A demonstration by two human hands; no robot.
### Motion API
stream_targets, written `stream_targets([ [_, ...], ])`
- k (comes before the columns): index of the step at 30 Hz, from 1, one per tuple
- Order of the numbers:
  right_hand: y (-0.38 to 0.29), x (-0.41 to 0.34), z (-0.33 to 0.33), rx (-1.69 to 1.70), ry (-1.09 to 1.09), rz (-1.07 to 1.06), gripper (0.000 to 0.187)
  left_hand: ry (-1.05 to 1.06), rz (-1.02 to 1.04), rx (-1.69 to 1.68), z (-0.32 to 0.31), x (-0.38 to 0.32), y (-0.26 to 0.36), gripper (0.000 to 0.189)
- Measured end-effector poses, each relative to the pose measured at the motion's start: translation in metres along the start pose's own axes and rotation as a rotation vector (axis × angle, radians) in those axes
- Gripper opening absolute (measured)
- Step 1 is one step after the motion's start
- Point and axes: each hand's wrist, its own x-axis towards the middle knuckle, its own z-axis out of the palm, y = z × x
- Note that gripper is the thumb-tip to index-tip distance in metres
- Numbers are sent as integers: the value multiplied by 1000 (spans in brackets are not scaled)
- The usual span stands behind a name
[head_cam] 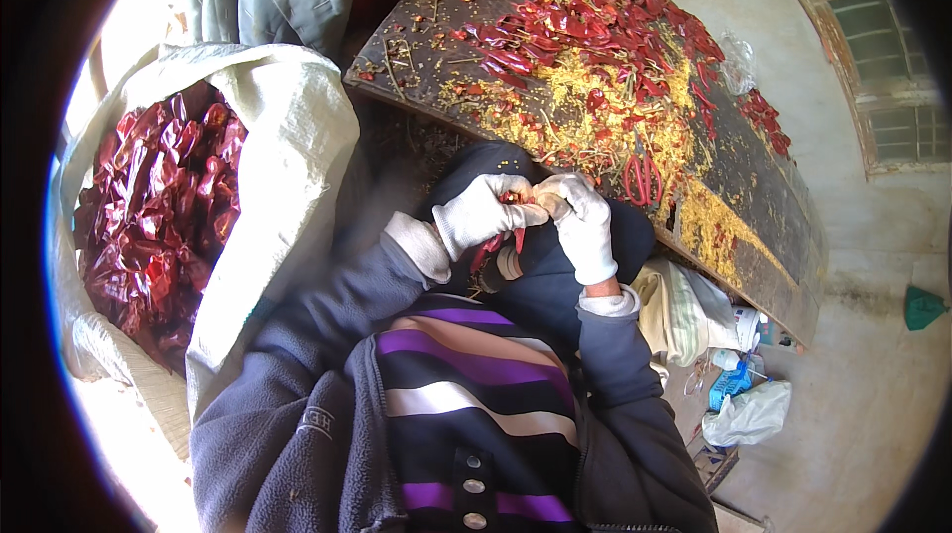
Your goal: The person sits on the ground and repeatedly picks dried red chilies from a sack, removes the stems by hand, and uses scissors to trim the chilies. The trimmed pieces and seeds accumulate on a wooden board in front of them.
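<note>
In a white knit glove, my left hand [487, 215] grips dried red chilli peppers [515, 197] above my lap. Some pod ends [487, 247] hang below its palm. My right hand [582, 217], gloved the same way, meets the left fingertips and pinches at the end of a chilli. What lies between those fingertips is mostly hidden. Just beyond the right hand, red-handled scissors [642, 177] lie on the dark tabletop [751, 161] among yellow seeds [595, 87] and stem scraps.
To the left stands a white woven sack [297, 116] filled with whole dried chillies [160, 235]. A heap of opened red pods [595, 20] covers the table's far part. Cloth sacking [680, 306] and a white plastic bag [747, 414] lie at the right, below the table edge.
</note>
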Motion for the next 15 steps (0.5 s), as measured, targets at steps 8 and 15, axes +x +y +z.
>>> stream_targets([
  [8, -5, -14, 5, -49, -15, 178, 6, 51, 208, 222, 6, 0, -18, 11],
  [15, 21, -39, 19, 1192, 140, 869, 19, 22, 437, 510, 5, 0, -24, 12],
])
